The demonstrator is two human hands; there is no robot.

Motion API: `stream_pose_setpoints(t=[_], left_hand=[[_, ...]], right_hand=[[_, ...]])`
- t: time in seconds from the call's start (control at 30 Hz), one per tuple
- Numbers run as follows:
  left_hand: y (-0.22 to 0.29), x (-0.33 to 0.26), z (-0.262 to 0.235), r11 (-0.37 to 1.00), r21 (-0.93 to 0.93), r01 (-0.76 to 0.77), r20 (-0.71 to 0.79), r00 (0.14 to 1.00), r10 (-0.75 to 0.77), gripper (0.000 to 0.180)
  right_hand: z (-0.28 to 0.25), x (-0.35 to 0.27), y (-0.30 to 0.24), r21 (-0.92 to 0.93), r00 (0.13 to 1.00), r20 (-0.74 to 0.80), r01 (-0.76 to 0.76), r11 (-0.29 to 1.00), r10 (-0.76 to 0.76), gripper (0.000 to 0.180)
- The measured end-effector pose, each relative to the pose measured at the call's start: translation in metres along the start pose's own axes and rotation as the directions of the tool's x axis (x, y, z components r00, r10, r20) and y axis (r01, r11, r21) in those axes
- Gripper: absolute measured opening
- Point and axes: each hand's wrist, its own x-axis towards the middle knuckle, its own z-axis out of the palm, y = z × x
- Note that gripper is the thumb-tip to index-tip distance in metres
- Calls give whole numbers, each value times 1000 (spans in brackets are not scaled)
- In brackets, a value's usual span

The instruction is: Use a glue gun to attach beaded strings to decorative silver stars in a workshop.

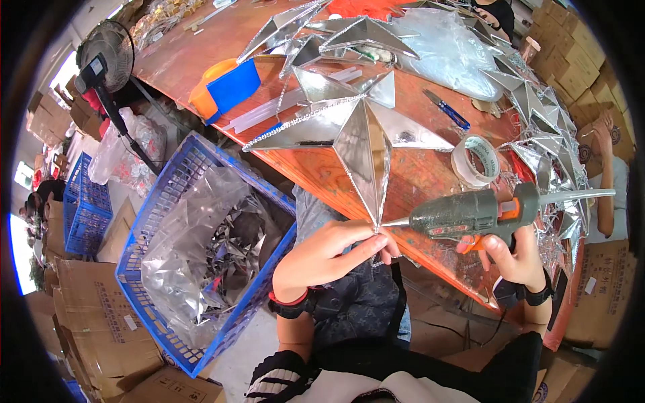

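My left hand [339,252] pinches the lowest point of a shiny silver star [363,144], whose other points rest over the table edge. Along one upper edge of the star runs a beaded silver trim. In my right hand [514,255] is a dark green hot glue gun [457,213] with an orange trigger, my fingers wrapped round its handle. Its nozzle reaches the star's lower tip, right at my left fingertips; whether it touches cannot be made out. A pale glue stick [578,195] sticks out of the gun's back end.
On the reddish table [416,178] lie a tape roll [475,161], a blue utility knife [447,109], clear glue sticks [269,111], an orange-and-blue holder [225,87] and more silver stars [537,101]. A blue crate [131,248] with silver pieces stands left, near a fan [104,57]. Co-workers sit across and at right.
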Motion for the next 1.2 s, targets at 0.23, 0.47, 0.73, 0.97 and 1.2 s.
stream_pose_setpoints(t=[0.23,0.47,0.73,0.97,1.2], left_hand=[[7,-1,-1,998,50,40,16,999,-40,24],[4,-2,1,999,46,8,-28,1000,-7,23],[0,-2,1,999,50,-11,-27,1000,12,23],[-1,-4,0,1000,23,5,-29,1000,-5,22],[-1,-4,-2,999,36,-19,-27,999,20,25]], right_hand=[[6,-1,-1,6,999,-26,42,999,-41,33],[4,2,9,-114,982,19,187,976,-186,40],[5,2,-1,-41,996,2,88,995,-88,36],[10,15,2,-19,967,-215,136,990,-137,36],[13,38,-15,-174,979,-127,133,976,-157,31]])
